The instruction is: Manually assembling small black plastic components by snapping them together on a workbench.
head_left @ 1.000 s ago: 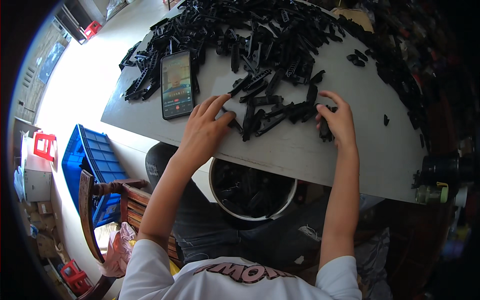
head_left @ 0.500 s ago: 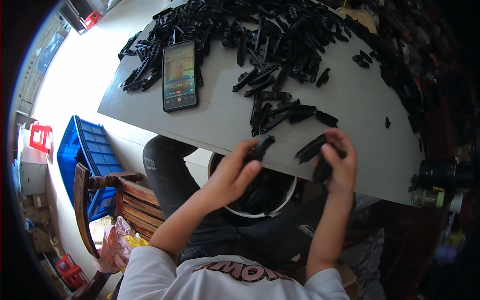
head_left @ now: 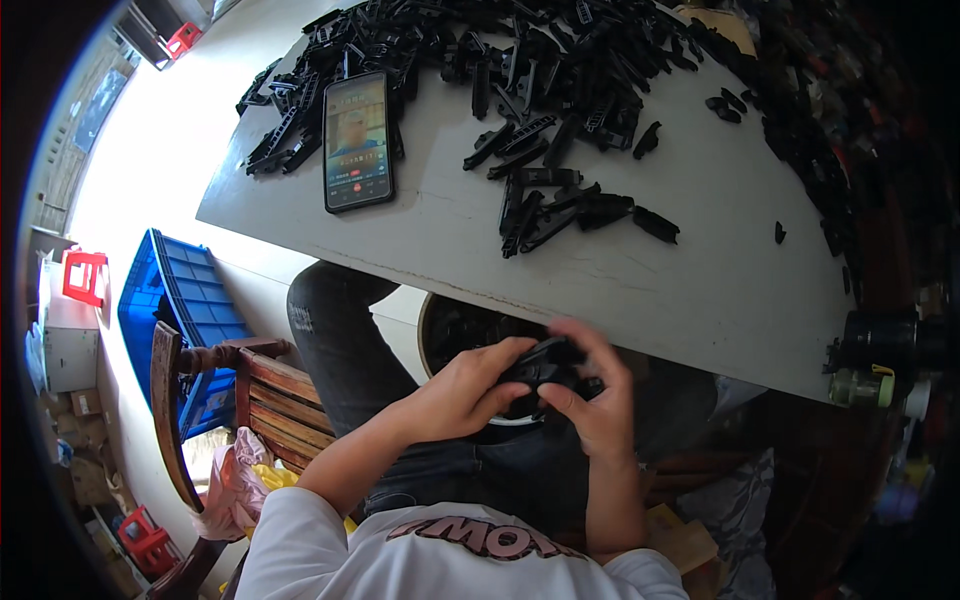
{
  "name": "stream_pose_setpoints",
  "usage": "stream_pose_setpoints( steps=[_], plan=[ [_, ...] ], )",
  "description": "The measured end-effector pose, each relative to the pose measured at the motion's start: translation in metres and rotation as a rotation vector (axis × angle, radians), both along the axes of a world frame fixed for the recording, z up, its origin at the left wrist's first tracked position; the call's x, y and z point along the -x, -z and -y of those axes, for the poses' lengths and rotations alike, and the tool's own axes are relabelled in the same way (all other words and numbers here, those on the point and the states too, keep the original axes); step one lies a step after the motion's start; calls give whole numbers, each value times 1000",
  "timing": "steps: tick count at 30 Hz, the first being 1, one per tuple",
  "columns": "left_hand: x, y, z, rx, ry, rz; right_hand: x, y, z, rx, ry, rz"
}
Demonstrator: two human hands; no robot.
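Over the bucket [head_left: 424, 335] between my knees, both hands come together around black plastic parts [head_left: 548, 364]. My left hand [head_left: 468, 388] is closed, thumb and fingers pinching the left end of a part. From the right, my right hand [head_left: 603, 402] grips dark parts too, its thumb pressed near the left one's; the upper fingers are slightly smeared. Where one part stops and another starts cannot be made out. Similar black parts [head_left: 545, 215] lie in a small cluster on the grey table [head_left: 430, 240] just beyond my hands, with a large heap [head_left: 560, 60] farther back.
A phone [head_left: 358, 140] with a lit screen lies on the table's left. Left of my leg are a wooden chair [head_left: 275, 400] and a blue crate [head_left: 205, 300]. A black cylinder [head_left: 880, 340] and a small green-lidded jar [head_left: 862, 388] sit by the right table edge.
Both hands have drawn back from the table edge and met over the bucket. My right hand has brought its black parts left, against the one in my left.
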State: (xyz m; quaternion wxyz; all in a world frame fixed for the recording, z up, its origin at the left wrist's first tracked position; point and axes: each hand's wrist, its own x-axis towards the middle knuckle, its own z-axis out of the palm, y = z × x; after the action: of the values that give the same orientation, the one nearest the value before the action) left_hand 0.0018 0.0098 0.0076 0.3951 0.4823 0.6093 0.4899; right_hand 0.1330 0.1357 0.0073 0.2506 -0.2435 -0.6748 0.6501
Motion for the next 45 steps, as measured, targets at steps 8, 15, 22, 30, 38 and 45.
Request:
stream_pose_setpoints(
  steps=[8, 15, 22, 30, 38, 45],
  plan=[
    [-11, 92, 9, 147, -211, -224, 9, 116, 19, 473, -23, 80],
    [13, 21, -17, -86, -341, -697, 7, 107, 10, -189, 57, 218],
    [46, -1, -81, 98, -648, -899, 6, 11, -49, -737, 287, 279],
    [63, 6, -61, -27, -611, -567, 39, 7, -138, -1269, 333, 508],
    [21, -9, -44, -23, -499, -115, 26, -13, -38, 172, 185, -181],
    [-1, -15, -42, -30, -217, 40, 18, -4, -15, -164, 158, -139]
  ],
)
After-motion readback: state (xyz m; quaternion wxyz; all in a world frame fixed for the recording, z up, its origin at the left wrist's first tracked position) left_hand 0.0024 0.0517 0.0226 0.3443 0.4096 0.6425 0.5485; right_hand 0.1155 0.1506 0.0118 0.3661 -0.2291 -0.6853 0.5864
